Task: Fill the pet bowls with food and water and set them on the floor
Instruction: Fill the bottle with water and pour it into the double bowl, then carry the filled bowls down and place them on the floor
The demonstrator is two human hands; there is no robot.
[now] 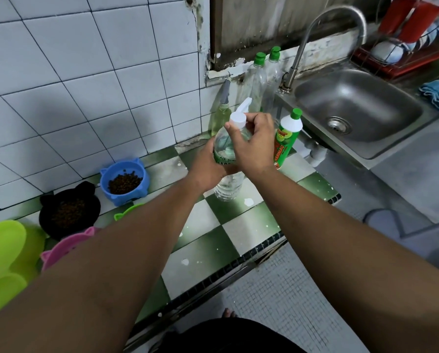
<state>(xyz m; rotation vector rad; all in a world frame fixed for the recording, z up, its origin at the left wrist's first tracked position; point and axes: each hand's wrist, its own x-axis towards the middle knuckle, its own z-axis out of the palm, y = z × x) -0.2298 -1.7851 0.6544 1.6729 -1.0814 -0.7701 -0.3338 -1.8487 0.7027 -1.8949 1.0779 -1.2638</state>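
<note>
- Head view, looking down along both forearms at a green-and-white checked surface (241,225) set against a tiled wall.
- Grips a clear bottle (227,186) round its middle with the left hand (208,163), fingers curled about the label.
- Pinches the white cap (237,121) on top of that bottle with the right hand (251,142), thumb and fingers closed round it.
- Holds the bottle roughly upright, water showing in its lower part, base down by the surface; cannot tell whether it touches.
- Stands just left of a soap bottle (287,138) with a green cap, in front of a spray bottle (222,110) at the wall.
- To the left, by the wall: blue bowl (124,179) with brown kibble inside; black bowl (69,210), also with kibble, just beside it and nearer the camera.
- Partly hidden behind the left forearm: pink bowl (68,247) and the rim of a green bowl (126,212); contents not visible.
- To the right: steel sink (358,108) under a curved tap (335,19), well apart from the bowls.
</note>
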